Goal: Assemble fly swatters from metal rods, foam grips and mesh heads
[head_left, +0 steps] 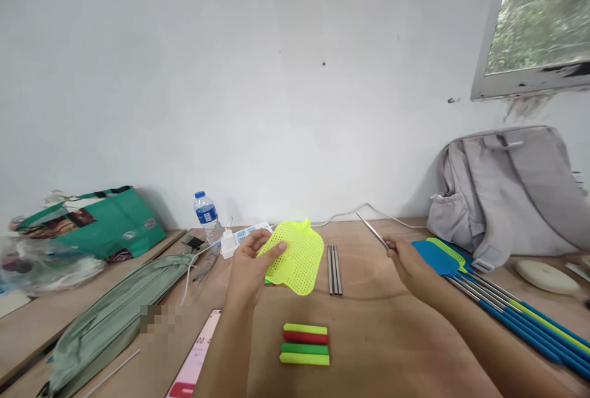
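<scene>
My left hand [251, 260] pinches a yellow-green perforated fly swatter head [299, 257] by its edge, with the short socket pointing up. Off to the right, my right hand [401, 257] grips one end of a thin metal tube [371, 228], which slants up and to the left, apart from the swatter head. Between the hands, several metal tubes [335, 270] lie side by side on the table. Nearer me is a row of coloured handles [305, 345] in yellow-green, red and green. Something green and red shows partly behind the held swatter head.
Several fly swatters with blue and yellow-green parts [511, 309] lie at the right, before a grey backpack [507, 189]. Leftward are a water bottle [207, 217], a power strip [246, 235], a phone [198, 355], a grey-green folded bag [120, 312] and a green shopping bag [108, 220].
</scene>
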`<state>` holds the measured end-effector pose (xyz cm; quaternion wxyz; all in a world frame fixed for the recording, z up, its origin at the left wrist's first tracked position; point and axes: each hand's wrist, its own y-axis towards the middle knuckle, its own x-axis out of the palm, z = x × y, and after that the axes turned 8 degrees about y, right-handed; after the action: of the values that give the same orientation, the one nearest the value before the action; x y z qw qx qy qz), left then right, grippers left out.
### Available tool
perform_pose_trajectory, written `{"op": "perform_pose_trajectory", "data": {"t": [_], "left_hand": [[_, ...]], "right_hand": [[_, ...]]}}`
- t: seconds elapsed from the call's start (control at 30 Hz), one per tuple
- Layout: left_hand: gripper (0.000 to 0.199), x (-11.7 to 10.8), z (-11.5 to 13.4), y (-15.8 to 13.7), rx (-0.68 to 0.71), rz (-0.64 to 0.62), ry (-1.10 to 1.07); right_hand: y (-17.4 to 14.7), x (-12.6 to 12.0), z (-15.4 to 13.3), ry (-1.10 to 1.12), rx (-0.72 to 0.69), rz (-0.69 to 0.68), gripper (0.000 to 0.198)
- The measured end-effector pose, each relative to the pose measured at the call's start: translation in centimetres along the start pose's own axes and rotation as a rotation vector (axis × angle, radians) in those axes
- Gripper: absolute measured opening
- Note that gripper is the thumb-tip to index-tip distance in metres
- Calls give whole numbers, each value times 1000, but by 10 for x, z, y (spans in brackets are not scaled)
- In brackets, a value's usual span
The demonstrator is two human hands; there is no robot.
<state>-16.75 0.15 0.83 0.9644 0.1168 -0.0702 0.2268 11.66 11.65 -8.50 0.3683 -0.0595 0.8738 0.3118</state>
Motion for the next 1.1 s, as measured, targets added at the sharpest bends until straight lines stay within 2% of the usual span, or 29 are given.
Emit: {"op": "perform_pose_trajectory", "data": {"t": [0.07,0.13,0.27,0.37,0.53,0.63,0.9,1.1], "left_hand": [[42,4,7,-8,-59,-2,-70],[40,7,12,-15,-116,-16,-123],[37,13,18,-27,-157,-27,-133],[35,15,20,-32,-176,-69,-87],[36,17,21,-36,-237,-123,-51],[37,19,21,-36,-236,-119,-41],[36,20,26,-38,-219,-92,90],[33,32,27,-46,-169,-77,209]], "right_hand": [[-2,-25,-20,67,-123,8,34],[-8,-48,-42,88,-187,59,32],[-25,-71,-74,-2,-308,-24,23],[-31,-74,-83,-55,-397,-43,21],[-33,-71,-84,-94,-449,-59,22],[-33,-69,-82,-103,-464,-73,20],[-32,-74,-82,-240,-565,3,22],[-29,-73,-81,-331,-629,36,16]]}}
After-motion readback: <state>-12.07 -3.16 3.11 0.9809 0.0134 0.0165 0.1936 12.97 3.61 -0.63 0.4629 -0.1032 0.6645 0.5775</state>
